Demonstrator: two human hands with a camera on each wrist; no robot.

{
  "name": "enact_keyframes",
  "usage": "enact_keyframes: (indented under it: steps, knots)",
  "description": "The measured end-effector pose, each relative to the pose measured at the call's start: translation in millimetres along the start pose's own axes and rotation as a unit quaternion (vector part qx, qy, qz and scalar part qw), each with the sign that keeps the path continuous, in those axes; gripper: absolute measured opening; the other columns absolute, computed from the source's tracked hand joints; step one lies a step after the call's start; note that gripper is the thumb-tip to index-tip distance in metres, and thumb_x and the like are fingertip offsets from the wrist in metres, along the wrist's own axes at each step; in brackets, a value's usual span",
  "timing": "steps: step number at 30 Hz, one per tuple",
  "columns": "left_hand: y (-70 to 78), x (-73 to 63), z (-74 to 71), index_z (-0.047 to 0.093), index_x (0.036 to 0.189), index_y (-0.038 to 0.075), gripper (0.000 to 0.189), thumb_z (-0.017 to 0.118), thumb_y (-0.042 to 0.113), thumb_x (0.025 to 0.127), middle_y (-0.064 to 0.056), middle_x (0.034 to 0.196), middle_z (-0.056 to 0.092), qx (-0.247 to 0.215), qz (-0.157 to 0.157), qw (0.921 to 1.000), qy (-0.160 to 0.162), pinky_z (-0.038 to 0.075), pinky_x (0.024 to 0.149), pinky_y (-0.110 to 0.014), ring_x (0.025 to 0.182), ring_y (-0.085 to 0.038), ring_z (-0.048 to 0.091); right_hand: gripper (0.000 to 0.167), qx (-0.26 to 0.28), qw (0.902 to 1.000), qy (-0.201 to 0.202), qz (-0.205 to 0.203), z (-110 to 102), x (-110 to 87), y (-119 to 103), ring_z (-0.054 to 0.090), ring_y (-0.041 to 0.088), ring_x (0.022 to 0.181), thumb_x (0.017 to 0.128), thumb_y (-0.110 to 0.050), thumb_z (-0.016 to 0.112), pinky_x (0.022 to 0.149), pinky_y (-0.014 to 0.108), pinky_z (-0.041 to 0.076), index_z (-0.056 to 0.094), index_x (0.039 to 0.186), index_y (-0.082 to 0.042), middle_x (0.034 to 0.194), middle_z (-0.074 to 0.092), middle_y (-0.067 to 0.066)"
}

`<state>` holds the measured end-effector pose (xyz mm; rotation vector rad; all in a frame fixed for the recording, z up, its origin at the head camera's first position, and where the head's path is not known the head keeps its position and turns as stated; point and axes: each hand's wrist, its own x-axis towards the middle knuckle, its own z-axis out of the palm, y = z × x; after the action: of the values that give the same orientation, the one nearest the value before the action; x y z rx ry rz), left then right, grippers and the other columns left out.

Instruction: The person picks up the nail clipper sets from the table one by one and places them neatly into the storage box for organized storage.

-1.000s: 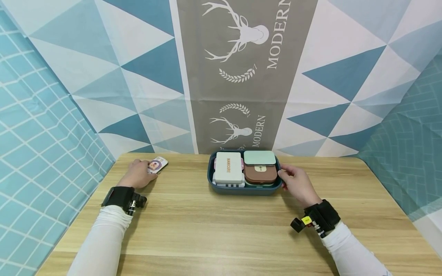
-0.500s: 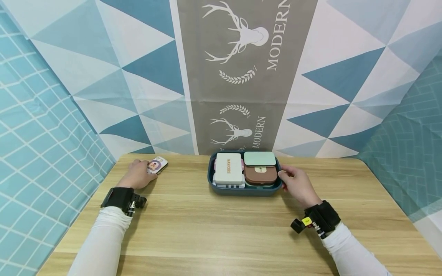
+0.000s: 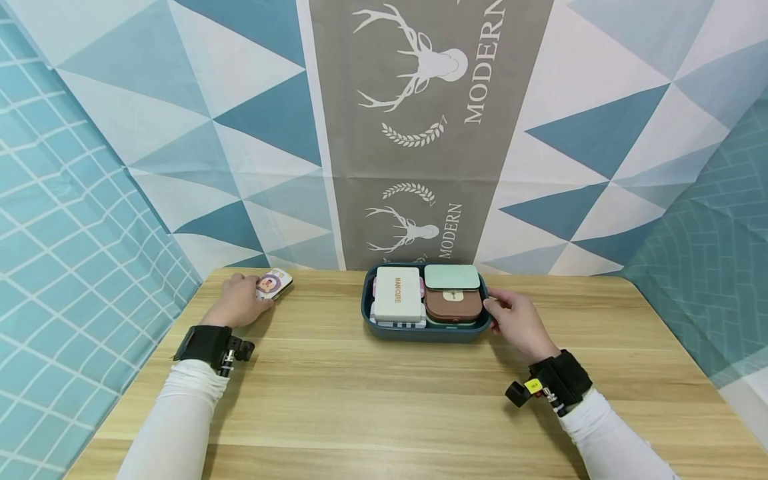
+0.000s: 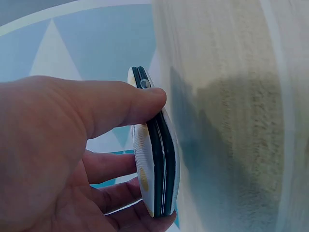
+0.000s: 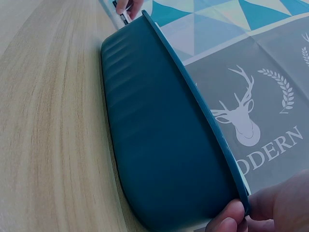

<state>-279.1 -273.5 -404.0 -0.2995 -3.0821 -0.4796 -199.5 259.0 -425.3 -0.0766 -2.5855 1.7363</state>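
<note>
My left hand (image 3: 239,301) is at the table's far left, pinching a small white clamshell case (image 3: 273,284) with a round purple picture on its lid. In the left wrist view the case (image 4: 157,159) stands on edge, showing dark rims and a metal clasp (image 4: 145,84); the thumb presses over its seam and the fingers curl behind. My right hand (image 3: 517,319) pinches the right end of a dark blue bin (image 3: 429,333), thumb and fingers at the rim. Inside the bin lie a white case marked MANICURE (image 3: 397,295), a brown case (image 3: 453,307) and a mint case (image 3: 451,277).
The wooden table (image 3: 360,400) backs onto a wall covering (image 3: 414,147) with triangles and deer prints. A blue tile-patterned sheet (image 3: 72,253) borders its left side. Beneath the white case in the bin, pink and checked items (image 3: 399,325) show.
The small white case in my left hand has risen and tilted slightly. My right hand stays at the bin's end, and the bin has not moved on the table.
</note>
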Motion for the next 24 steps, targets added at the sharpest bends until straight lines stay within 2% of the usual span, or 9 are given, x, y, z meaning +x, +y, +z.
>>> enact_keyframes:
  steps: [10, 24]
  knots:
    - [8.9, -4.7, -9.3, 0.052, 0.133, -0.024, 0.062, 0.074, 0.020, 0.096, -0.038, 0.115, 0.054, -0.006, 0.014, 0.9998, 0.011, 0.037, 0.092, -0.061, 0.107, -0.051, 0.046, 0.041, -0.006, 1.0000, 0.001, 0.004, 0.4, 1.2, -0.8, 0.059, 0.021, 0.073, 0.113, -0.012, 0.052, 0.064, 0.032, 0.055, 0.055, 0.151, 0.004, 0.097, 0.057, 0.016]
    - [16.4, -5.0, -16.0, 0.050, 0.138, -0.022, 0.063, 0.074, 0.019, 0.097, -0.037, 0.118, 0.050, -0.014, 0.011, 0.9997, 0.017, 0.043, 0.086, -0.058, 0.103, -0.049, 0.046, 0.042, -0.005, 1.0000, -0.003, 0.001, 0.1, -0.3, -1.7, 0.059, 0.022, 0.073, 0.113, -0.013, 0.053, 0.063, 0.032, 0.055, 0.054, 0.151, 0.005, 0.096, 0.057, 0.016]
